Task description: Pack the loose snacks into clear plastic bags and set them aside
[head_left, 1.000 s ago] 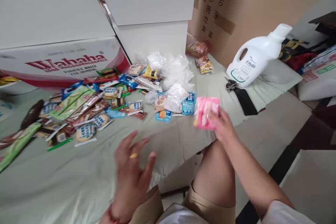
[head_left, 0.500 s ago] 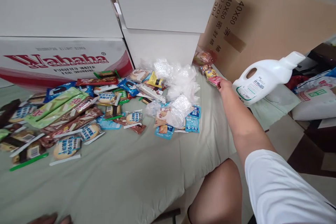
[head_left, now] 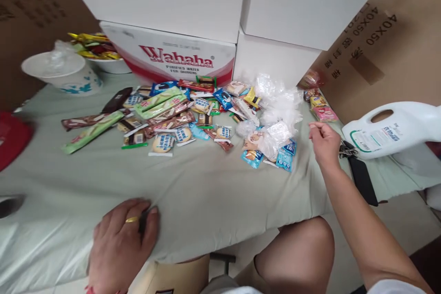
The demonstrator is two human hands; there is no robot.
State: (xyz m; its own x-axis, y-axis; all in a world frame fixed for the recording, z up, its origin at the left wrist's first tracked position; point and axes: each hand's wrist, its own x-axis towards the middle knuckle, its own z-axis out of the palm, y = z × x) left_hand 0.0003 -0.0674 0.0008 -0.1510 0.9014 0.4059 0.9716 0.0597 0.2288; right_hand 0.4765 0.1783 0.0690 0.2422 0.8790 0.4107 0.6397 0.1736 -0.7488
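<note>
My left hand, with a gold ring, rests on the green cloth near the front edge, fingers lying down and thumb apart, holding nothing. My right hand is above the cloth with curled fingers and nothing visible in them. Just beyond it lies a pink snack packet, beside a yellow snack packet. To its left are a heap of clear plastic wrappers and light-blue sachets. Wrapped biscuits, green wafer packets and other snacks are spread across the middle.
A white detergent bottle lies on its side at right, near keys and a black phone. A paper tub and a bowl of snacks are back left. White boxes and cardboard border the back.
My right hand has let go of the pink packet and drawn back toward me. The view has swung left, bringing my left hand and the paper tub into sight.
</note>
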